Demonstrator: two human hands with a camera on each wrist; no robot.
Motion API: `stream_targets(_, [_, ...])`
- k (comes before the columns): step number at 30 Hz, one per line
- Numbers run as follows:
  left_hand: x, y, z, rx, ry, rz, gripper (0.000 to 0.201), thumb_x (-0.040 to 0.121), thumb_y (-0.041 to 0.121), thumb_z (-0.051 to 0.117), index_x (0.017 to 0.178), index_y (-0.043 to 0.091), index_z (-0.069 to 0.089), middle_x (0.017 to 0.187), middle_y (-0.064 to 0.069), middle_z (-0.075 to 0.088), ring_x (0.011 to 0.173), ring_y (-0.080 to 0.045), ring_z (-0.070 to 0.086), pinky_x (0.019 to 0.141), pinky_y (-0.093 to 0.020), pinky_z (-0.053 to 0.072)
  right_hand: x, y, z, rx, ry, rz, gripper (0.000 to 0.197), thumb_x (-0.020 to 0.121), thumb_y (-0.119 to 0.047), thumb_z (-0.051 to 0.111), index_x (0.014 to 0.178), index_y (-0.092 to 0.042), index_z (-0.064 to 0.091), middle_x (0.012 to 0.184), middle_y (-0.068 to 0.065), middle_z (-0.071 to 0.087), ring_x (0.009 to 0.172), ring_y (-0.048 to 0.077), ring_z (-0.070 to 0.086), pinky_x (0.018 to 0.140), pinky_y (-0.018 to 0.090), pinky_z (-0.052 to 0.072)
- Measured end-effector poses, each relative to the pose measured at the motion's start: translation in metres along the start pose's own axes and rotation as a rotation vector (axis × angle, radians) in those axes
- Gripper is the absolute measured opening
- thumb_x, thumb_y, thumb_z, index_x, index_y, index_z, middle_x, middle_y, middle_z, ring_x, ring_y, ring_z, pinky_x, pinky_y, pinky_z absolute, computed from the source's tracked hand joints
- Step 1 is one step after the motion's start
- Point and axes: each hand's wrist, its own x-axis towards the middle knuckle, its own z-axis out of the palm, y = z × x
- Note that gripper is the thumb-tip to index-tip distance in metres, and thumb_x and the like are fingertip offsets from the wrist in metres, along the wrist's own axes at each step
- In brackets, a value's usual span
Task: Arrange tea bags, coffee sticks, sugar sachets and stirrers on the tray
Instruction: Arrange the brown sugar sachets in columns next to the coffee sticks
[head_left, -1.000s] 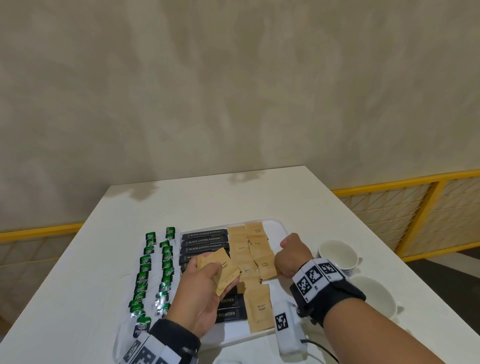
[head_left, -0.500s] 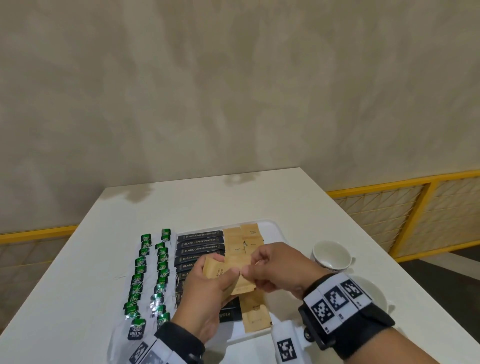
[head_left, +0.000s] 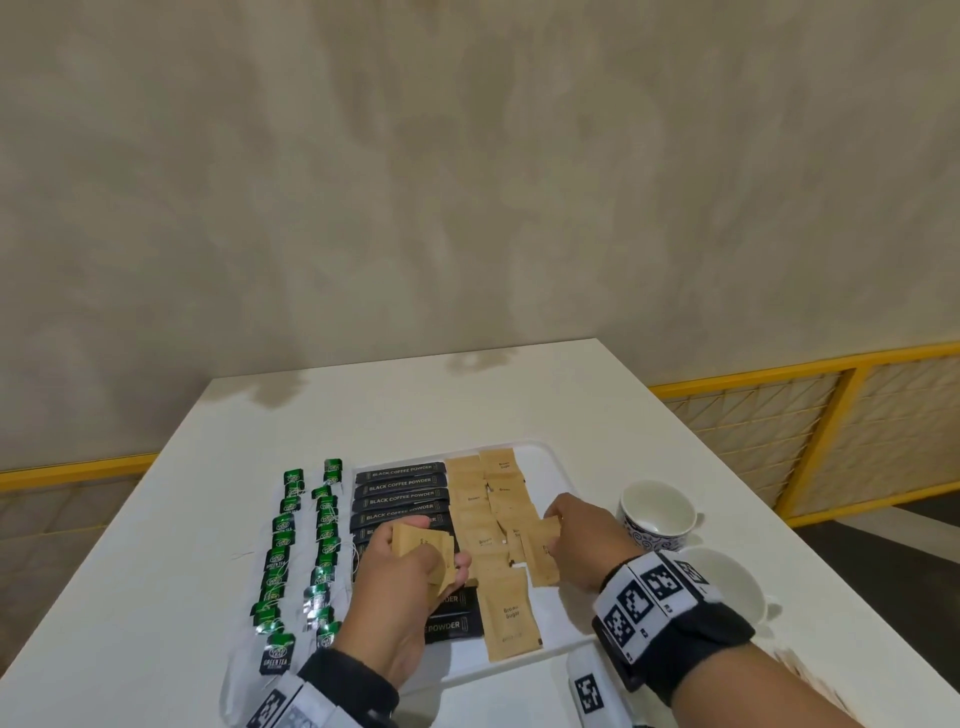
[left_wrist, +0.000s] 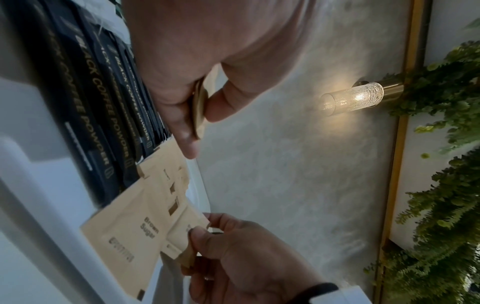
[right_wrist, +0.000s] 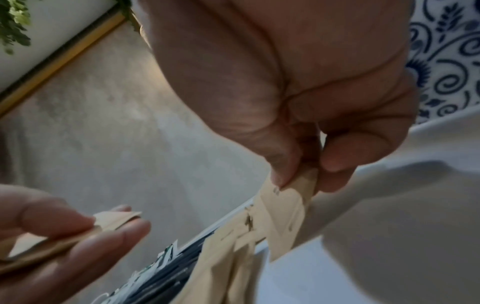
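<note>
A white tray holds a column of black coffee sticks and rows of brown sugar sachets. My left hand hovers over the coffee sticks and grips a small stack of sugar sachets between thumb and fingers. My right hand pinches one sugar sachet by its top edge, low over the tray's right side beside the sachet rows. In the right wrist view the pinched sachet hangs from thumb and forefinger. Green tea bags lie in two columns on the table left of the tray.
Two white cups stand right of the tray: a patterned cup farther off and a plain cup partly behind my right wrist. The white table stretches ahead to a beige wall. A yellow railing runs at the right.
My right hand took one sachet from the stack in my left hand and carried it right, down toward the tray. My left hand stayed put with the remaining stack.
</note>
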Motion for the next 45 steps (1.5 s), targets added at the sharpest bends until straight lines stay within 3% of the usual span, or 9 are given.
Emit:
stream_targets(4, [0.000, -0.003, -0.002, 0.007, 0.007, -0.008, 0.037, 0.086, -0.019, 0.036, 0.108, 0.006, 0.050, 0.089, -0.028, 0.066, 0.075, -0.036, 0.063, 0.072, -0.043, 0.058, 0.005, -0.003, 0.003, 0.022, -0.043, 0.003, 0.035, 0.094, -0.009, 0.050, 0.128, -0.019, 0.044, 0.106, 0.001, 0.052, 0.090, 0.015, 0.052, 0.060, 0.018, 0.039])
stream_targets(9, [0.002, -0.004, -0.002, -0.042, -0.015, -0.040, 0.035, 0.086, -0.018, 0.035, 0.109, 0.004, 0.049, 0.085, -0.029, 0.067, 0.072, -0.036, 0.061, 0.072, -0.046, 0.059, 0.008, -0.007, 0.005, 0.005, -0.018, 0.014, 0.030, 0.094, -0.008, 0.050, 0.123, -0.016, 0.043, 0.108, 0.002, 0.053, 0.094, 0.016, 0.052, 0.072, 0.021, 0.040])
stream_targets(15, [0.007, -0.007, -0.005, -0.082, -0.069, -0.095, 0.032, 0.091, -0.016, 0.037, 0.111, 0.004, 0.050, 0.101, -0.032, 0.068, 0.083, -0.042, 0.066, 0.078, -0.049, 0.057, 0.003, -0.010, 0.005, -0.034, 0.000, 0.009, 0.023, 0.096, -0.015, 0.049, 0.118, -0.014, 0.040, 0.100, 0.000, 0.052, 0.086, 0.015, 0.051, 0.054, 0.017, 0.033])
stream_targets(20, [0.007, -0.009, -0.005, -0.039, -0.095, -0.087, 0.030, 0.089, -0.015, 0.050, 0.110, 0.006, 0.054, 0.101, -0.024, 0.071, 0.090, -0.041, 0.070, 0.079, -0.047, 0.057, -0.001, -0.010, 0.001, 0.004, 0.017, -0.027, 0.020, 0.096, -0.013, 0.046, 0.113, -0.019, 0.040, 0.097, -0.001, 0.054, 0.084, 0.016, 0.053, 0.058, 0.020, 0.038])
stream_targets(26, [0.004, -0.010, 0.000, 0.063, -0.088, -0.017, 0.030, 0.079, -0.011, 0.066, 0.103, 0.006, 0.057, 0.093, -0.017, 0.074, 0.083, -0.035, 0.072, 0.063, -0.037, 0.060, -0.023, -0.022, -0.015, 0.661, -0.205, -0.113, 0.018, 0.099, -0.026, 0.048, 0.103, -0.015, 0.062, 0.081, 0.004, 0.063, 0.064, 0.016, 0.058, 0.058, 0.024, 0.050])
stream_targets(30, [0.000, -0.011, 0.007, 0.116, -0.146, 0.027, 0.032, 0.076, -0.011, 0.070, 0.100, 0.004, 0.056, 0.088, -0.019, 0.074, 0.068, -0.034, 0.068, 0.060, -0.034, 0.059, -0.026, -0.019, -0.015, 0.573, -0.201, -0.257, 0.029, 0.085, -0.026, 0.072, 0.112, -0.021, 0.063, 0.080, 0.001, 0.061, 0.071, 0.015, 0.063, 0.069, 0.030, 0.056])
stream_targets(34, [-0.004, -0.011, 0.008, 0.174, -0.184, 0.043, 0.030, 0.078, -0.009, 0.069, 0.102, 0.001, 0.055, 0.086, -0.019, 0.074, 0.064, -0.031, 0.066, 0.058, -0.034, 0.058, -0.030, -0.014, -0.013, 0.701, -0.245, -0.240, 0.018, 0.080, -0.015, 0.078, 0.094, -0.009, 0.068, 0.068, 0.001, 0.063, 0.065, 0.014, 0.062, 0.064, 0.031, 0.054])
stream_targets(39, [-0.008, -0.012, 0.007, 0.360, -0.279, -0.013, 0.032, 0.079, -0.002, 0.071, 0.103, 0.008, 0.052, 0.068, -0.019, 0.067, 0.054, -0.024, 0.056, 0.055, -0.030, 0.041, -0.039, -0.010, -0.017, 0.467, -0.187, -0.289, 0.010, 0.079, -0.025, 0.077, 0.084, -0.022, 0.069, 0.074, -0.007, 0.063, 0.068, 0.007, 0.057, 0.069, 0.025, 0.049])
stream_targets(45, [-0.004, -0.006, 0.010, 0.291, 0.023, 0.007, 0.028, 0.087, -0.011, 0.051, 0.102, 0.013, 0.052, 0.092, -0.017, 0.068, 0.074, -0.031, 0.071, 0.078, -0.045, 0.059, -0.026, 0.005, -0.016, 0.176, 0.018, -0.038, 0.022, 0.087, -0.016, 0.060, 0.067, -0.016, 0.052, 0.078, 0.008, 0.065, 0.068, 0.019, 0.055, 0.063, 0.027, 0.048])
